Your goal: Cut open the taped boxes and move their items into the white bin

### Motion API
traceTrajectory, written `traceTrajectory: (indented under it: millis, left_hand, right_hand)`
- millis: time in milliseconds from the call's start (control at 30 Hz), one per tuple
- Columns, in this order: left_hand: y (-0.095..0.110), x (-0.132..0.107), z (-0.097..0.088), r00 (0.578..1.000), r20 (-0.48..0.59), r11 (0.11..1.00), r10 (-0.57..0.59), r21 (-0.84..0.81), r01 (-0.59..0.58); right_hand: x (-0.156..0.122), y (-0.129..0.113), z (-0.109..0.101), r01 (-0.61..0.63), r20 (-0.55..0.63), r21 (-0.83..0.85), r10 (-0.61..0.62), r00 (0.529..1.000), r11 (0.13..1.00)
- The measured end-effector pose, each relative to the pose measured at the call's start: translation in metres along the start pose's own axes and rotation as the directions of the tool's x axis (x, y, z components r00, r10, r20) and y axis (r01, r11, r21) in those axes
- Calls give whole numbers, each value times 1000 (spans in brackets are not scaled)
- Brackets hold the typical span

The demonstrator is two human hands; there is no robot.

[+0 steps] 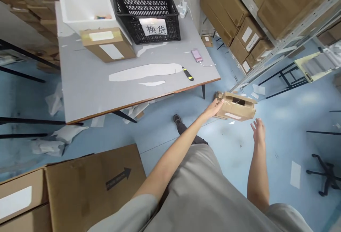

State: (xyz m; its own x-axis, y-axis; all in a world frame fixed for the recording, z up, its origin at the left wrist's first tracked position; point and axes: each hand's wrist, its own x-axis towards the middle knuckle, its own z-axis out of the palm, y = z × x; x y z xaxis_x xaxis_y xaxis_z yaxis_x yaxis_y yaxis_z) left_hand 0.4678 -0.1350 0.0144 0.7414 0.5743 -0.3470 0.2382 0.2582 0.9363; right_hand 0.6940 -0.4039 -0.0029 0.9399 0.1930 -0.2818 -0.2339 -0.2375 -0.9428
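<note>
Out to the right past the table's corner is a small cardboard box (241,111) with a white label and a gap along its top. My left hand (214,107) grips the left end of this box. My right hand (258,130) is just off the box's right end, fingers apart, holding nothing. More cardboard shows behind and below the box; I cannot tell whether the box rests on it. On the grey table (87,93) lie a black and yellow utility knife (188,74) and a phone (196,55) on a white cable.
A white bin (86,4), a black crate (160,19) with a paper sign and a taped carton (109,45) stand on the table. Shelving (266,29) with cartons rises at right. A large carton (93,185) is at lower left. An office chair base (326,175) stands far right.
</note>
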Motion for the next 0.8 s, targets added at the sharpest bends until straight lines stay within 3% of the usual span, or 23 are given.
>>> traceTrajectory:
  millis: [100, 167, 267, 400, 567, 667, 800]
  left_hand:
    - [-18, -4, 3, 998, -64, 1000, -2, 18, 3]
    - [-46, -23, -14, 985, -150, 995, -87, -66, 77]
    - [-94, -69, -50, 923, -314, 971, -222, -156, 180]
    - [-140, -138, -94, 794, -478, 913, -376, -336, 231]
    - [-164, -211, -129, 653, -614, 844, -444, -531, 76]
    - [-170, -247, -149, 558, -694, 803, -455, -591, -80]
    - [-168, -292, -183, 357, -817, 763, -454, -563, -318]
  right_hand:
    - [-5, 19, -7, -73, 12, -48, 74, 997, 996]
    - [-13, 35, 3, -117, 88, -81, 124, 988, 990]
    - [-25, 55, 38, -175, 224, -141, 203, 953, 974]
    - [-43, 62, 115, -194, 401, -200, 261, 878, 960]
    - [-84, 48, 231, -102, 640, -266, 255, 725, 959]
    - [-125, 37, 295, -23, 760, -301, 254, 598, 953]
    - [-192, 27, 369, 67, 876, -326, 275, 396, 943]
